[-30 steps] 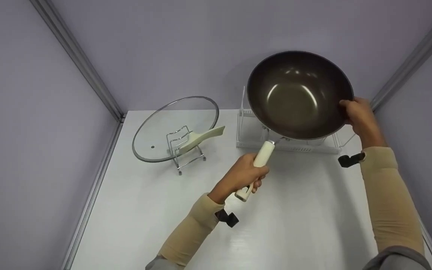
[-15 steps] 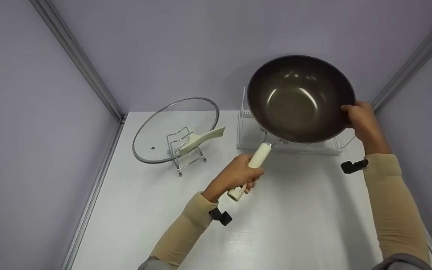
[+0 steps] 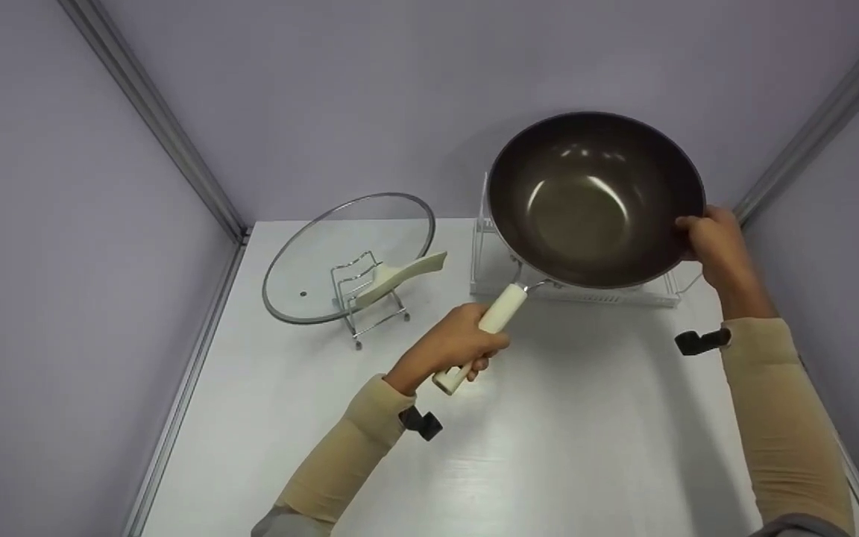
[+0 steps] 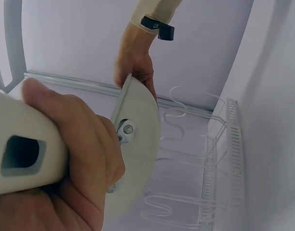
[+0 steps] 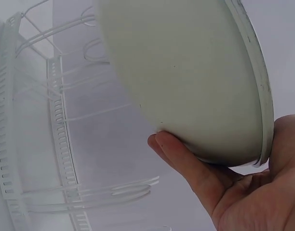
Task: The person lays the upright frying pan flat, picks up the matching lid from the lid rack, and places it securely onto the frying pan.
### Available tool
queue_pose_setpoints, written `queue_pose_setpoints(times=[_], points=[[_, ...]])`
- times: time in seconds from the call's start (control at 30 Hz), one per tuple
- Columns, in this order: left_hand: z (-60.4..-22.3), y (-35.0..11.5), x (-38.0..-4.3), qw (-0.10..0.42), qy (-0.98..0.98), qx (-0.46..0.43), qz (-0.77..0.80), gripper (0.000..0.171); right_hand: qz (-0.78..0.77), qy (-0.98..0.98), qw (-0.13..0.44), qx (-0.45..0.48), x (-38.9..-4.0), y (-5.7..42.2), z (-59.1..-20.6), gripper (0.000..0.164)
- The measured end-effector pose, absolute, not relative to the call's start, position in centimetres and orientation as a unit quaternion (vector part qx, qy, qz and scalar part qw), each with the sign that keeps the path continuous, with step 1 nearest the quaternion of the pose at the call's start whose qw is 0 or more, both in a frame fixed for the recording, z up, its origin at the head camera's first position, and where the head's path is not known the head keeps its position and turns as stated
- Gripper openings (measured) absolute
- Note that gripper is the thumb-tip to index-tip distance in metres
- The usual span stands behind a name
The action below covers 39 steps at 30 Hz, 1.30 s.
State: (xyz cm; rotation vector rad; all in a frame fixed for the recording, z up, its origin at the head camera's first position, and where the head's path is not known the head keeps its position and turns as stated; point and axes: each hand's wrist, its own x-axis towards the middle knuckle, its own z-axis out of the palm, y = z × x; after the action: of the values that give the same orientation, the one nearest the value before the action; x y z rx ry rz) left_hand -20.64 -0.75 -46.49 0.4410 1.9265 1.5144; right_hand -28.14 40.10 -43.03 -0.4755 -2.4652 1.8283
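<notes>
left grip (image 3: pixel 461 341) clamped round the pale handle (image 3: pixel 505 306) of the dark-lined pan (image 3: pixel 582 212), on the near side of the white rack (image 3: pixel 601 298). right grip (image 3: pixel 720 239) pinches the pan's edge near the rack's right end, thumb inside, fingers on the underside. best done, i'd judge, with both holds firm and moving as one, slowly, lest it snag the rack. pan spans both grips, tilted, over the rack; contact can't be told.
</notes>
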Motion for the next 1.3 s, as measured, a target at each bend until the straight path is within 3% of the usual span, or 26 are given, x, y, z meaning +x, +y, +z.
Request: queue_pose_setpoints(times=[0.2, 0.4, 0.7, 0.93, 1.13, 1.3], points=[[-46.4, -1.3, -20.8, 0.321, 0.748, 0.16, 0.558, 0.035, 0.582, -0.799, 0.013, -0.152, -27.6, 39.7, -43.3, 0.042], [-46.3, -2.0, -21.2, 0.316, 0.766, 0.159, 0.536, 0.033, 0.599, -0.786, 0.019, -0.149, -27.2, 39.3, -43.4, 0.033], [-45.9, -2.8, -21.5, 0.283, 0.818, 0.174, 0.47, 0.039, 0.671, -0.727, 0.004, -0.146, -26.8, 38.7, -43.9, 0.051], [-45.8, -3.5, -21.5, 0.283, 0.829, 0.16, 0.455, 0.044, 0.684, -0.716, -0.015, -0.139, -26.6, 38.4, -44.0, 0.029], [-45.5, -4.2, -21.7, 0.276, 0.834, 0.167, 0.448, 0.042, 0.674, -0.724, -0.011, -0.144, -27.0, 38.1, -43.9, 0.041], [-45.7, -4.8, -21.6, 0.278, 0.837, 0.176, 0.436, 0.04, 0.653, -0.741, -0.001, -0.155, -26.8, 38.2, -44.1, 0.021]])
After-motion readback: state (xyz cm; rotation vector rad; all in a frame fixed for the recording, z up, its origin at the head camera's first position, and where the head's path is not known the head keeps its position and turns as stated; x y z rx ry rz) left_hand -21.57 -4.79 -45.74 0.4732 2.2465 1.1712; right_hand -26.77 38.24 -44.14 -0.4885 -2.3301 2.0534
